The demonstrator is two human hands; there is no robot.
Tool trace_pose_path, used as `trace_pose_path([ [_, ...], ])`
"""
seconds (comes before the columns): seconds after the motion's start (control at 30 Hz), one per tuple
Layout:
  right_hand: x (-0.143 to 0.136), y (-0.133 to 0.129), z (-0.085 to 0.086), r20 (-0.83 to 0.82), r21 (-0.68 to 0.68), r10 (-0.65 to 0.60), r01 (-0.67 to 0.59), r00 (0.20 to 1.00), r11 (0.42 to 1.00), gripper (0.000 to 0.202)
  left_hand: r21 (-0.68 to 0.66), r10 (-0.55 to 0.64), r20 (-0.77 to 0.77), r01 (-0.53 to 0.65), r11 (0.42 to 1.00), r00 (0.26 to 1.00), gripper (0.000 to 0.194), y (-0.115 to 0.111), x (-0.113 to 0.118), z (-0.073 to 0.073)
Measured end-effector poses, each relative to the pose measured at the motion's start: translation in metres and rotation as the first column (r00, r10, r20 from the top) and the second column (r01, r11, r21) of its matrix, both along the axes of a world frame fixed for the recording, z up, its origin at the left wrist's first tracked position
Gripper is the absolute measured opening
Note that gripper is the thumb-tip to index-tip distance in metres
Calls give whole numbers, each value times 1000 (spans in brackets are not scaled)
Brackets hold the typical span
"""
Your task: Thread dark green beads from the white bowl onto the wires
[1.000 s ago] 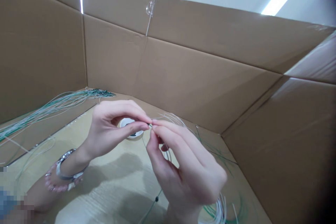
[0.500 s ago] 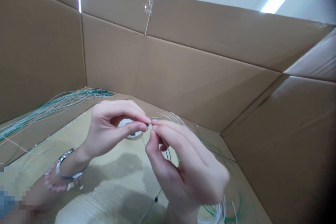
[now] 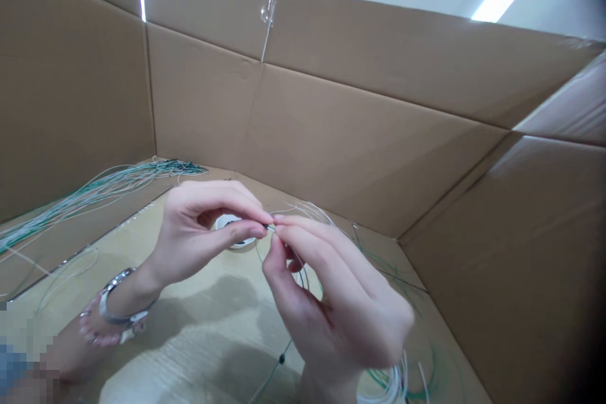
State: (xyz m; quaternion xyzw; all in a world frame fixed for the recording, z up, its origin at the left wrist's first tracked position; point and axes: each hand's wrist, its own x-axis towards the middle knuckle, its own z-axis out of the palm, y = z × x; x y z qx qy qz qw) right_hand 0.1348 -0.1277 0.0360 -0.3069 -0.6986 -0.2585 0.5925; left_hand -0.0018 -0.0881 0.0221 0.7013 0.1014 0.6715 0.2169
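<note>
Fingertips of my left hand (image 3: 208, 221) pinch a tiny black connector-like piece (image 3: 267, 226), mostly covered by the fingers. My right hand (image 3: 336, 303) meets it tip to tip, with thumb and fingers closed on a thin wire (image 3: 304, 273) whose end is at the black piece. I cannot tell whether the wire sits inside it. Behind the left fingertips stands a white dish (image 3: 220, 222) with small black pieces in it. Below the hands runs a green wire (image 3: 267, 382) carrying a black piece (image 3: 282, 359).
Cardboard walls (image 3: 331, 107) surround the yellowish work surface (image 3: 203, 334). A long bundle of green and white wires (image 3: 95, 192) lies along the left side. More coiled wires (image 3: 391, 388) lie at the lower right, partly behind my right hand.
</note>
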Motion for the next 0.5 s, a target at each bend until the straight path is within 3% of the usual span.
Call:
trace_pose_path([
  [0.5, -1, 0, 0, -20, 0, 32, -32, 999, 999, 17, 19, -2, -13, 3, 1000, 1000, 14, 0, -1, 1],
])
